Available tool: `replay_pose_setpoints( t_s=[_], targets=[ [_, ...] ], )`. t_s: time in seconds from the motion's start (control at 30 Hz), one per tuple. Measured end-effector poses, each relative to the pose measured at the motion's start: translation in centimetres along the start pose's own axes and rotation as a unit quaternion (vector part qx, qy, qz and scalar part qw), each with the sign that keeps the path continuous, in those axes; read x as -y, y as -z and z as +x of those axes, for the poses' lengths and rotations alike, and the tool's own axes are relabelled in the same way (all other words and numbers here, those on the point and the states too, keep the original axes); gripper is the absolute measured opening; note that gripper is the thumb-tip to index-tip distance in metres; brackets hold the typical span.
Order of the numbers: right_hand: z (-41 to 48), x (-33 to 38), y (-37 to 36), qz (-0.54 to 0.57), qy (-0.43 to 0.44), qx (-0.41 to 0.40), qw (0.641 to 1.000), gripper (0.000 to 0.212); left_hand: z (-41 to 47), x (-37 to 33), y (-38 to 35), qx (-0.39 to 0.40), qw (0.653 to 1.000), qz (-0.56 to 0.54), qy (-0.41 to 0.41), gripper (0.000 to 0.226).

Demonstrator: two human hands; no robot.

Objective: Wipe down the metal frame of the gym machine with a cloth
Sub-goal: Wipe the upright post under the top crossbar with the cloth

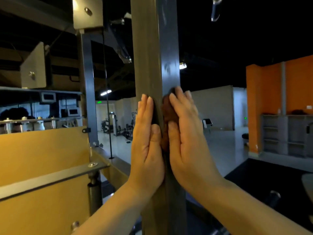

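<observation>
One upright post (152, 56) of the machine's metal frame stood dead centre, right in front of me. My left hand (147, 141) lay flat on its left face, fingers straight, holding nothing. My right hand (184, 133) pressed the brown cloth (166, 112) onto the right face, fingers out flat rather than clenched round it. Cloth looked soft, light and bunchy, so I reckoned palm pressure beat pinching. Post seemed rigid and slick.
</observation>
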State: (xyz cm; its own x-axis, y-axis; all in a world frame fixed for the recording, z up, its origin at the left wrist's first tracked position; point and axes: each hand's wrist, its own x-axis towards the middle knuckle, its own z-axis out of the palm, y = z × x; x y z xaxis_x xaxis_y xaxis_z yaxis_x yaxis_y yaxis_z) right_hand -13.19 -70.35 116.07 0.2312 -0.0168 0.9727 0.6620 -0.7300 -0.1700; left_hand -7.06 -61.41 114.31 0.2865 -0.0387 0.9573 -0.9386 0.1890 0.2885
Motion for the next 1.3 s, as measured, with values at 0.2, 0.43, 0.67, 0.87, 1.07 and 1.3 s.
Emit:
replay_pose_setpoints(
  t_s=[0.2,0.43,0.67,0.87,1.07,1.3],
  targets=[
    [-8.3,-2.3,-0.7,-0.014,0.010,0.051,0.999,0.048,-3.2,0.8,0.2,0.017,1.000,-0.006,0.005,0.051],
    [-7.0,-2.2,0.6,-0.011,0.004,0.083,0.997,0.051,-6.6,1.7,-0.1,0.018,1.000,-0.019,-0.002,0.050],
    [-9.5,-2.4,-0.7,-0.015,0.007,0.051,0.999,0.049,-10.3,2.8,0.2,0.027,0.999,-0.020,0.015,0.052],
    [-20.7,-5.0,-1.0,-0.095,0.072,0.129,0.984,0.058,-13.1,3.5,0.7,0.029,0.999,0.016,0.002,0.050],
    [-16.2,-3.0,-1.1,-0.041,-0.010,0.094,0.995,0.046,-14.8,4.5,1.0,0.039,0.999,0.004,-0.004,0.052],
    [-21.0,-2.4,-2.7,-0.031,-0.074,0.054,0.995,0.046,-18.4,5.0,1.2,0.031,0.999,0.020,0.028,0.051]
  ],
)
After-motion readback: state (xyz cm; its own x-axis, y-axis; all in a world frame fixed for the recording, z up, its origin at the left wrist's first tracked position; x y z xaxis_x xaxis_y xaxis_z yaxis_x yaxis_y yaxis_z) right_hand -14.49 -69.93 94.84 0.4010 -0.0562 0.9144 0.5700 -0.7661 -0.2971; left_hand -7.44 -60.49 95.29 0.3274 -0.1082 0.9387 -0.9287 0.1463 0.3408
